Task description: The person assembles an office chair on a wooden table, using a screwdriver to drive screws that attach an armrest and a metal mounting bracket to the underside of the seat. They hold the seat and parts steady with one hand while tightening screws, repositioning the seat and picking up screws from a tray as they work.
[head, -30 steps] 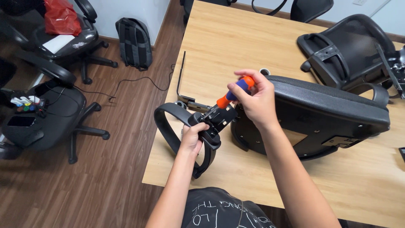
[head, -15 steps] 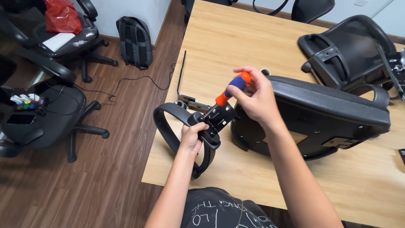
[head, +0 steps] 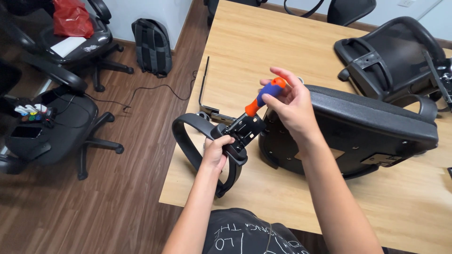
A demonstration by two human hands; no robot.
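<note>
Orange and blue plastic is showing between the fingertips of the right hand (head: 293, 106), which is pinching the handle of a screwdriver (head: 264, 96) narrowly near its top, thumb on one side, index and middle fingers on the other. That light grip looks suited to twirling the tool, not to leaning on it. Below those fingers the handle is slanting down and to the left, and its tip is disappearing into a black bracket (head: 241, 134), so the point of contact is not visible.

Curling shut around that bracket, the left hand (head: 217, 151) is steadying it, probably so it does not swing while the driver is turning. A black looped armrest (head: 190, 141) is hanging from the bracket, just left of and beneath the left fingers, partly jutting past the edge of the wooden table (head: 263, 47).

Just right of both hands, an office chair seat (head: 362, 127) is lying on its side on the table, its underside facing the bracket. Beyond the right fingers a mesh chair back (head: 391, 56) is resting flat, well apart. Down on the floor, far left of the left fingers, a dark backpack (head: 151, 46) is leaning against the wall near other chairs.
</note>
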